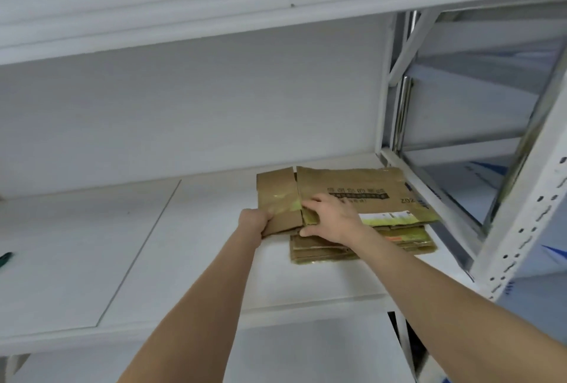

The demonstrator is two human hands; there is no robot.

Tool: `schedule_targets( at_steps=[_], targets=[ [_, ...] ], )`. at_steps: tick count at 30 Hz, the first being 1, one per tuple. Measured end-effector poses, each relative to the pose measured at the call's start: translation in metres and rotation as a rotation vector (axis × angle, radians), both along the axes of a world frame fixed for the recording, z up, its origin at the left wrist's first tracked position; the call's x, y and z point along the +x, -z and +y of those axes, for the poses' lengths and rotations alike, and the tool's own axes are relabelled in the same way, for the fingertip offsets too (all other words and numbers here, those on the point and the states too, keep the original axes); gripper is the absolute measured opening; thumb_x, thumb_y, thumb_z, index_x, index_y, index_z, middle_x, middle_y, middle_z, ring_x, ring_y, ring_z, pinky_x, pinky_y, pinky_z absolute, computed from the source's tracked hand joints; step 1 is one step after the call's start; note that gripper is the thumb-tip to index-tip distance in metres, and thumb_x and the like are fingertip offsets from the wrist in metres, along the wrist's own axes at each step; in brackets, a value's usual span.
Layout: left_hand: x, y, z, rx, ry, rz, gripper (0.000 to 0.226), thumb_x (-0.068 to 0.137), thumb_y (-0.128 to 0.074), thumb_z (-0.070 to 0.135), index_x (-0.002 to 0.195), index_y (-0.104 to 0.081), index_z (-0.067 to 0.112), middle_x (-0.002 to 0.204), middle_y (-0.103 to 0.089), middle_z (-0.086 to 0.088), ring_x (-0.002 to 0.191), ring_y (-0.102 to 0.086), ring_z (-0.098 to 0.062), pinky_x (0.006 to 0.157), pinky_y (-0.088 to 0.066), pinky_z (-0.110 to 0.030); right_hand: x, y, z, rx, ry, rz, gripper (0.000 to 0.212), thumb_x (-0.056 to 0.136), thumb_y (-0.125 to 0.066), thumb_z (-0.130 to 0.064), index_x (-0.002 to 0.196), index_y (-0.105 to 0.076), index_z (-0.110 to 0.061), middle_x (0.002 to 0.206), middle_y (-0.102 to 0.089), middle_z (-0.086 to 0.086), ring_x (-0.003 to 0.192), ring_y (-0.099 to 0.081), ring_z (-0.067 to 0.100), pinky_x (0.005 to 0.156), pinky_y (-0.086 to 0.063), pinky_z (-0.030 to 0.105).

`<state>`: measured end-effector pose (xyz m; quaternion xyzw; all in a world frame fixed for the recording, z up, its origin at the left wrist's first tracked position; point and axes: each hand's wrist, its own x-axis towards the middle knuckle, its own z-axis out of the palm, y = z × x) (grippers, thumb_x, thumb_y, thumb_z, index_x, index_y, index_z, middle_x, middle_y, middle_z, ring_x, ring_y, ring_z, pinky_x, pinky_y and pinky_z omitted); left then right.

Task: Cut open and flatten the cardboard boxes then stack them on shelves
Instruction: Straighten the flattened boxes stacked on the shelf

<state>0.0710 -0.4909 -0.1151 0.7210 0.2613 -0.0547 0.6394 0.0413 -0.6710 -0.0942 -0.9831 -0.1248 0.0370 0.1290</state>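
A flattened brown cardboard box (352, 191) with dark print and shiny tape lies on top of a small stack of flattened boxes (362, 247) on the white shelf (190, 247), near its right end. My left hand (254, 221) grips the near edge of the top box's left flap (277, 198). My right hand (333, 218) lies flat on the top box, fingers spread and pointing left, thumb at the near edge of the stack.
The shelf above (184, 11) hangs low over the stack. A white perforated upright (521, 229) and a diagonal brace (411, 42) stand at the right. A green-handled tool (4, 260) lies at the shelf's far left edge.
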Motion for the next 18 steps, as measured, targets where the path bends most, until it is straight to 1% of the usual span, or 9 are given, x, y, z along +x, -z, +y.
schedule_targets(
  at_steps=[3,6,7,9,11,13,15,17,18],
  targets=[
    [-0.005,-0.009,0.000,-0.043,-0.006,-0.061,0.022,0.091,-0.063,0.002,0.112,-0.059,-0.003,0.110,-0.062,-0.018,0.095,-0.060,-0.030,0.083,-0.055,-0.040,-0.002,0.000,-0.002,0.007,-0.010,-0.010,0.090,0.080,-0.066,-0.061,0.153,-0.021,-0.034,0.161,-0.013,0.003,0.149,-0.007,0.026,0.119,-0.006,0.053],
    [-0.009,-0.019,0.009,-0.059,-0.052,-0.119,0.031,0.095,-0.058,0.005,0.126,-0.055,0.000,0.106,-0.060,-0.015,0.089,-0.059,-0.027,0.057,-0.050,-0.029,-0.004,0.001,-0.007,-0.055,-0.005,-0.038,0.093,0.081,-0.066,-0.058,0.154,-0.015,-0.033,0.163,-0.007,0.003,0.150,-0.004,0.028,0.120,-0.005,0.053],
    [-0.009,-0.023,0.013,-0.071,-0.061,-0.130,0.032,0.096,-0.057,0.006,0.128,-0.054,0.001,0.105,-0.060,-0.014,0.086,-0.060,-0.025,0.052,-0.048,-0.026,-0.005,0.001,-0.009,-0.079,0.016,-0.072,0.085,0.086,-0.063,-0.052,0.154,-0.016,-0.031,0.162,-0.009,0.004,0.150,-0.008,0.027,0.120,-0.009,0.051],
    [-0.010,-0.031,0.022,-0.096,-0.071,-0.147,0.033,0.096,-0.057,0.008,0.129,-0.054,0.002,0.104,-0.061,-0.013,0.078,-0.061,-0.022,0.049,-0.049,-0.025,-0.006,-0.002,-0.008,-0.106,0.036,-0.156,0.066,0.096,-0.055,-0.037,0.153,-0.022,-0.029,0.161,-0.019,0.004,0.145,-0.024,0.028,0.116,-0.027,0.044],
    [-0.015,-0.039,0.031,-0.166,-0.088,-0.171,0.032,0.096,-0.058,0.010,0.127,-0.056,0.001,0.100,-0.062,-0.012,0.074,-0.061,-0.020,0.048,-0.054,-0.024,-0.009,-0.009,0.001,-0.114,0.027,-0.225,0.057,0.099,-0.049,-0.018,0.151,-0.029,-0.030,0.156,-0.033,0.001,0.133,-0.044,0.027,0.101,-0.045,0.039],
    [-0.021,-0.047,0.043,-0.355,-0.080,-0.218,0.031,0.096,-0.060,0.024,0.119,-0.060,0.003,0.099,-0.065,-0.009,0.078,-0.066,-0.020,0.054,-0.058,-0.025,-0.010,-0.019,0.017,-0.143,0.058,-0.287,0.065,0.094,-0.049,-0.001,0.150,-0.032,-0.030,0.147,-0.047,0.000,0.118,-0.057,0.028,0.088,-0.052,0.036],
    [-0.025,-0.053,0.058,-0.587,0.010,-0.319,0.046,0.095,-0.056,0.045,0.122,-0.059,0.008,0.114,-0.067,-0.007,0.096,-0.070,-0.022,0.070,-0.059,-0.029,-0.008,-0.027,0.035,-0.169,0.108,-0.364,0.071,0.088,-0.055,0.003,0.148,-0.034,-0.028,0.136,-0.056,0.000,0.104,-0.064,0.029,0.078,-0.056,0.036],
    [-0.027,-0.057,0.072,-0.664,0.126,-0.394,0.060,0.090,-0.052,0.055,0.134,-0.053,0.013,0.129,-0.062,-0.004,0.114,-0.063,-0.025,0.086,-0.055,-0.035,-0.002,-0.036,0.057,-0.166,0.139,-0.422,0.074,0.087,-0.056,0.004,0.149,-0.032,-0.027,0.139,-0.054,0.001,0.098,-0.066,0.028,0.071,-0.055,0.032],
    [-0.028,-0.060,0.078,-0.638,0.179,-0.392,0.066,0.086,-0.055,0.055,0.138,-0.050,0.015,0.133,-0.059,-0.004,0.118,-0.060,-0.025,0.091,-0.053,-0.038,-0.002,-0.041,0.071,-0.157,0.137,-0.441,0.072,0.089,-0.054,0.004,0.150,-0.030,-0.026,0.144,-0.050,0.001,0.100,-0.066,0.028,0.069,-0.052,0.032]
  ],
)
